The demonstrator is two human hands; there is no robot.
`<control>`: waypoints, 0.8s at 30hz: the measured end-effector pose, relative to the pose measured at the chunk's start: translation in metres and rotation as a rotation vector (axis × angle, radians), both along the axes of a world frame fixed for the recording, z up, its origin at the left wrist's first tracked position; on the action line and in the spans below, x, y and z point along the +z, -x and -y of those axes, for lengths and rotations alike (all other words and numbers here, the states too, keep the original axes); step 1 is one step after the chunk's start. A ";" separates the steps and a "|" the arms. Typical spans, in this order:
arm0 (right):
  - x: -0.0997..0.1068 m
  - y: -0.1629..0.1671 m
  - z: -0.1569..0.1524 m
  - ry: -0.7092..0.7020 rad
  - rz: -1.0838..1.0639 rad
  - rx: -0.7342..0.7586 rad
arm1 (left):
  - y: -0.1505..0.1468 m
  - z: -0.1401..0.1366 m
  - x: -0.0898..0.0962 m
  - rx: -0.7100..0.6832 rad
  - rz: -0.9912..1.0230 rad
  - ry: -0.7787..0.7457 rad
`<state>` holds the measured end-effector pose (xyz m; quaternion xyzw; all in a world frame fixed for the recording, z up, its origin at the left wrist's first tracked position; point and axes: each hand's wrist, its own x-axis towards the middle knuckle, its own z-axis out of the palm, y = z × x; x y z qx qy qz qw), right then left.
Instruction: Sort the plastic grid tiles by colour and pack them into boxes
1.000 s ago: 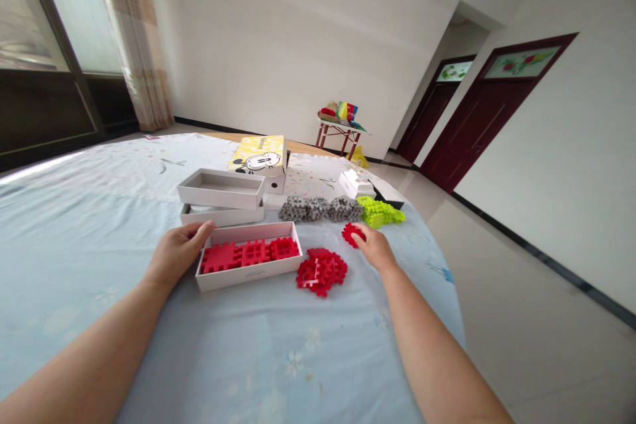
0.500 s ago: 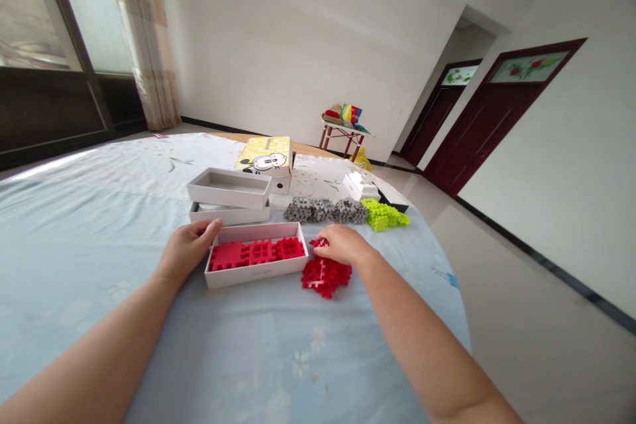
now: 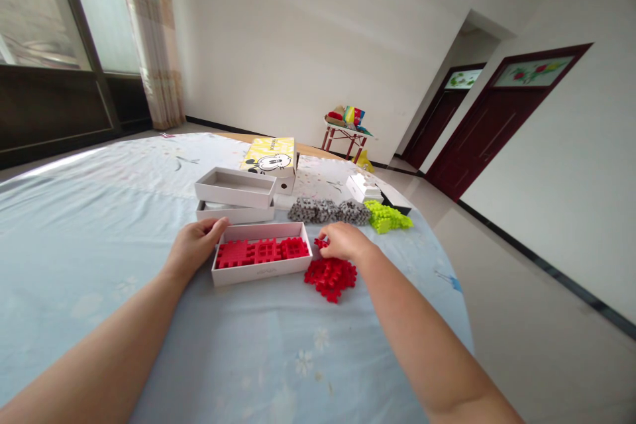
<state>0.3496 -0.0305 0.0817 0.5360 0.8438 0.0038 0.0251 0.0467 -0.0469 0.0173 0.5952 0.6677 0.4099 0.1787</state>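
A white open box [image 3: 263,272] lies before me with red interlocking building blocks [image 3: 265,251] lined up inside it. My left hand [image 3: 199,245] is at the box's left end, thumb along the rim and fingers against the outer side, partly hidden. Right of the box, my right hand [image 3: 342,240] pinches a red block [image 3: 321,243], mostly covered by the fingers. Just below that hand, a loose pile of red blocks [image 3: 332,278] rests on the tablecloth.
Behind are stacked white boxes [image 3: 235,188], a yellow cartoon box [image 3: 271,158], grey blocks [image 3: 328,211], lime-green blocks [image 3: 387,216] and white blocks [image 3: 364,187]. The round table's pale blue cloth [image 3: 238,358] ends at a curved edge on the right.
The camera view has shifted slightly, so everything sits a little further right. Pieces in the red pile have shifted, and my right hand now holds a red block just above it.
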 end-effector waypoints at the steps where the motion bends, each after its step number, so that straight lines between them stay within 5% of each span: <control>1: 0.001 -0.002 0.000 -0.015 0.004 -0.008 | 0.000 0.000 0.000 0.000 0.000 -0.002; 15: 0.001 -0.039 -0.013 0.000 -0.093 -0.068 | -0.001 -0.001 -0.002 -0.010 0.028 -0.045; 19: 0.021 -0.012 -0.006 -0.144 -0.333 -0.034 | -0.002 -0.002 -0.003 0.007 0.082 -0.030; 24: 0.035 0.056 0.005 -0.122 -0.489 0.291 | -0.001 -0.001 -0.003 0.018 0.233 -0.005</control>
